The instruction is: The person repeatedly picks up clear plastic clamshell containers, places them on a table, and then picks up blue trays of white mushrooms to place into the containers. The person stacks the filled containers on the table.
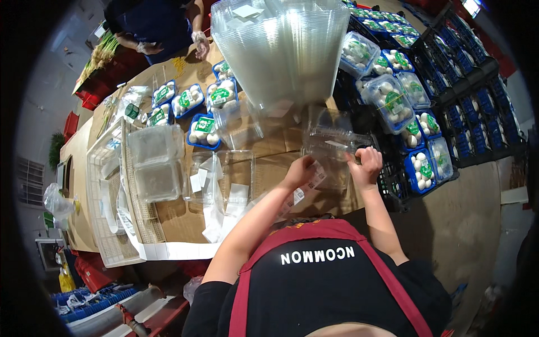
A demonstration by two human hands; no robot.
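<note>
My left hand [301, 171] is closed on a strip of white labels [296, 196], which trails down past my left forearm. A clear plastic clamshell container [332, 175] lies open on the brown table in front of me, with a white label [337, 145] near its hinge. My right hand [366, 167] is over the container's right side, thumb and fingers pinched together. Whatever is between those fingertips is too small to tell. Left of my left hand, more white label strips [213, 199] lie over another open clear container [245, 168].
Tall stacks of clear containers [281, 56] stand at the far middle. Blue punnets of white mushrooms [203, 132] sit left of them; more punnets [418, 171] fill black crates on the right. A cream plastic basket [135, 191] stands left. Across the table are another person's gloved hands [200, 45].
</note>
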